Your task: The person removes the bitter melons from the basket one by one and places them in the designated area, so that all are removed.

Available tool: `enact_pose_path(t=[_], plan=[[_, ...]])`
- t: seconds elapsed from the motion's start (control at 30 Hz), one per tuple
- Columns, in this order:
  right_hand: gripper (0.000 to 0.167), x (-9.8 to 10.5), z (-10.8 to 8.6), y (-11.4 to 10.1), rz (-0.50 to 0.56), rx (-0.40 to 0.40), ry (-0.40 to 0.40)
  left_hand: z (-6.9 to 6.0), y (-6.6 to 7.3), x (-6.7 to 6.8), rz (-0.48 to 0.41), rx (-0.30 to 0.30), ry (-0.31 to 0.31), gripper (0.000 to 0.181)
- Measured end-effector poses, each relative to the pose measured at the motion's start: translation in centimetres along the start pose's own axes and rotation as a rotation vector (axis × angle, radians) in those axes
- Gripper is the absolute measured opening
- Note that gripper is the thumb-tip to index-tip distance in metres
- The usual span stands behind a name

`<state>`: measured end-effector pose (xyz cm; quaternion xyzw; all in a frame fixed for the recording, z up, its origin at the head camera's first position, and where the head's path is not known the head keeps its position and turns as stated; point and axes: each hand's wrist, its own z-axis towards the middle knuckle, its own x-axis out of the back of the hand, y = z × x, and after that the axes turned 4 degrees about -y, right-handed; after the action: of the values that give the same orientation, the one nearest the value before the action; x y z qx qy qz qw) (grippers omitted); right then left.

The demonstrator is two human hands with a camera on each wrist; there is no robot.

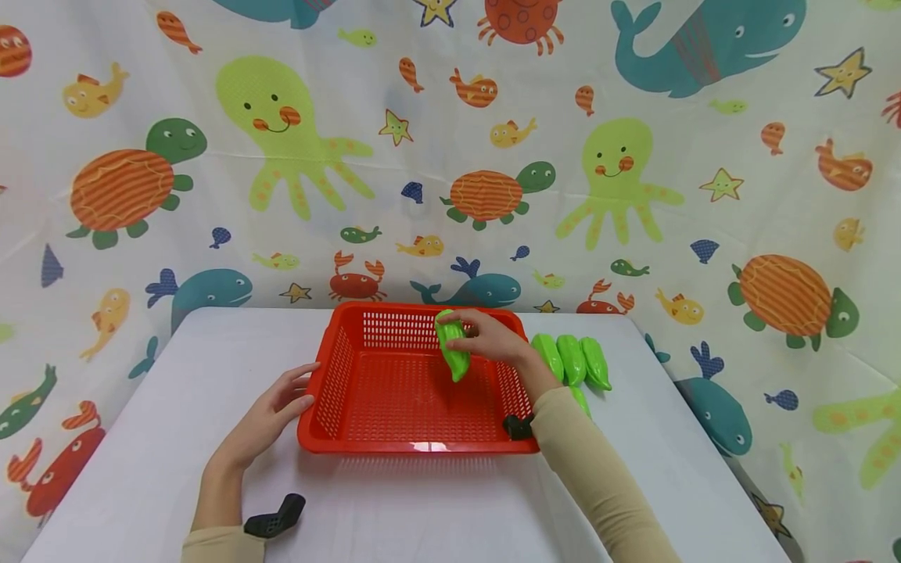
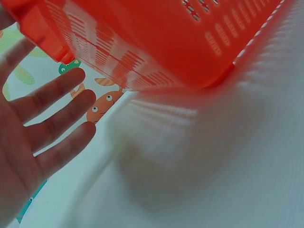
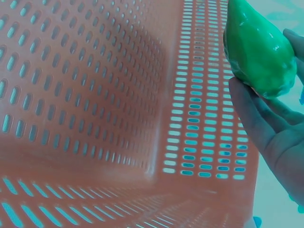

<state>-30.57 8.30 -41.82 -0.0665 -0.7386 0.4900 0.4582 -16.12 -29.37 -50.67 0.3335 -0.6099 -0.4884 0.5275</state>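
Note:
A red plastic basket with slotted walls stands on the white table. Over its far right part my right hand pinches a shiny green pepper between thumb and fingers, its pointed end downward. In the right wrist view the pepper hangs clear of the basket floor. My left hand is at the basket's left rim with fingers extended; the left wrist view shows the hand with fingers spread beside the outer wall. Whether it touches the rim I cannot tell.
Several more green peppers lie on the table right of the basket, one partly hidden by the right sleeve. Black wrist cameras are strapped to both wrists. Behind the table hangs a curtain printed with sea animals.

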Motion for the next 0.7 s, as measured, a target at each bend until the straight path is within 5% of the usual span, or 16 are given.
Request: enact_pose_path(t=[0.47, 0.7], plan=[[0.043, 1.2, -0.8, -1.4, 0.047, 0.049, 0.057, 0.0, 0.0, -0.2, -0.02, 0.008, -0.006, 0.059], [0.043, 1.9, -1.4, -2.2, 0.05, -0.004, 0.085, -0.1, 0.1, -0.3, -0.022, 0.017, -0.001, 0.06]])
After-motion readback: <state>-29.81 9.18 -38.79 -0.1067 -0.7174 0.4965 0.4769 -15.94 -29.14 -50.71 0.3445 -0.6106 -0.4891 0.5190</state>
